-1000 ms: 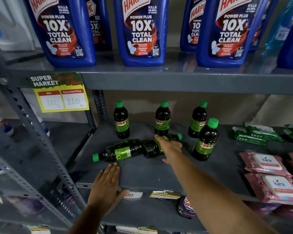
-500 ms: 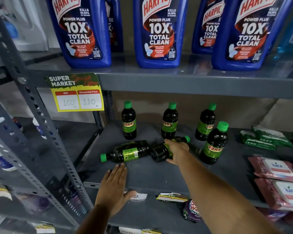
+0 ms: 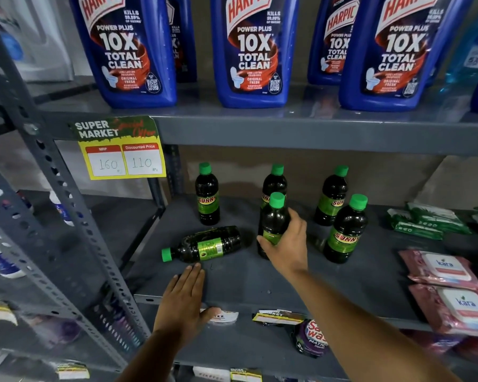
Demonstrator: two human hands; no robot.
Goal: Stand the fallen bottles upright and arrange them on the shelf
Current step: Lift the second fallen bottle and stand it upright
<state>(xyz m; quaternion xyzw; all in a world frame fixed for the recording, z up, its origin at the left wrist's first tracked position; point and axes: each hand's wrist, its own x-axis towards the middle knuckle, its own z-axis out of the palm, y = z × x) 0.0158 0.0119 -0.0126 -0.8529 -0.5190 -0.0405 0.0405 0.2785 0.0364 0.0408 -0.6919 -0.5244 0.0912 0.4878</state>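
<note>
Dark bottles with green caps and green "Sunny" labels stand on the grey metal shelf (image 3: 246, 282). My right hand (image 3: 287, 245) grips one of them, a dark bottle (image 3: 273, 216), upright near the shelf's middle. One fallen bottle (image 3: 204, 246) lies on its side to the left, cap pointing left. My left hand (image 3: 184, 299) rests flat on the shelf's front edge, just below the fallen bottle, fingers apart and holding nothing. Upright bottles stand at the back left (image 3: 207, 197), behind the held one (image 3: 275, 180), at the back right (image 3: 332, 197) and in front right (image 3: 347, 230).
Large blue Harpic bottles (image 3: 254, 51) fill the shelf above. A price tag (image 3: 122, 148) hangs from that shelf's edge. Green packets (image 3: 422, 221) and pink Kara wipe packs (image 3: 447, 271) lie to the right. A perforated upright post (image 3: 55, 188) stands at left.
My right hand has lifted the right-hand fallen bottle from lying to standing upright. The other fallen bottle has stayed where it was, and my left hand has barely moved.
</note>
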